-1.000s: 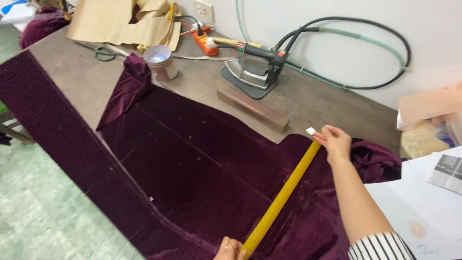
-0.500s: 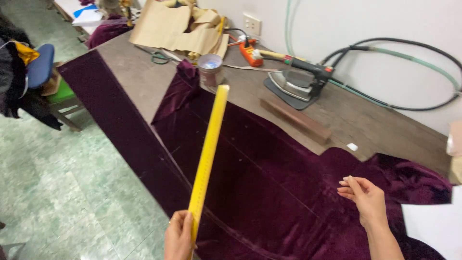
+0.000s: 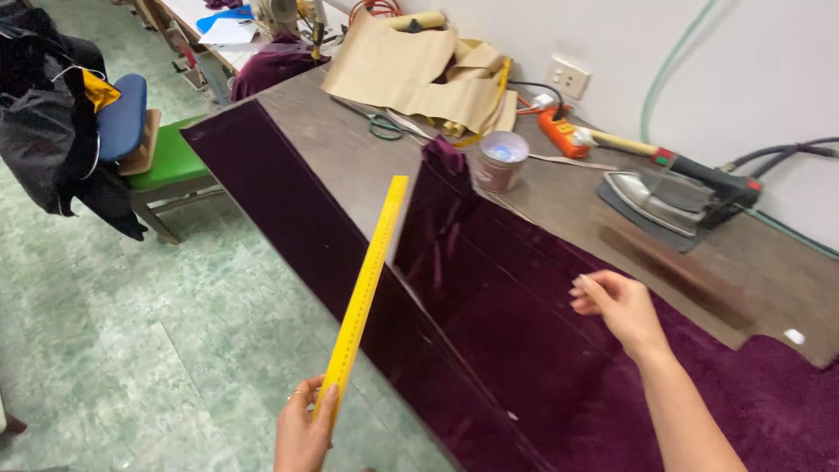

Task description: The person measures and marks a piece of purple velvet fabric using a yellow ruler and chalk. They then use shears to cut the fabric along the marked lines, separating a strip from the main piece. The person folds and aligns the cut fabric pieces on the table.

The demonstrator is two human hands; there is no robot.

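My left hand [image 3: 304, 428] grips the near end of a long yellow ruler [image 3: 365, 281], which points up and away over the table's front edge. Dark purple velvet cloth [image 3: 516, 323] lies spread on the wooden table [image 3: 350, 157] and hangs over its front. My right hand [image 3: 619, 308] hovers above the cloth with fingers loosely curled and nothing in it. A small white piece of chalk [image 3: 794, 336] lies on the bare table to the right.
A steam iron [image 3: 669, 199] rests on its mat at the back, with hoses behind it. A small cup [image 3: 502, 160], scissors [image 3: 381, 128], brown paper patterns [image 3: 419, 74] and an orange tool [image 3: 568, 135] sit further left. A green stool [image 3: 170, 162] with dark clothes stands on the floor.
The ruler has swung from the right side of the cloth to the left, now pointing along the table's front edge. My right hand let go of its far end and dropped the chalk.
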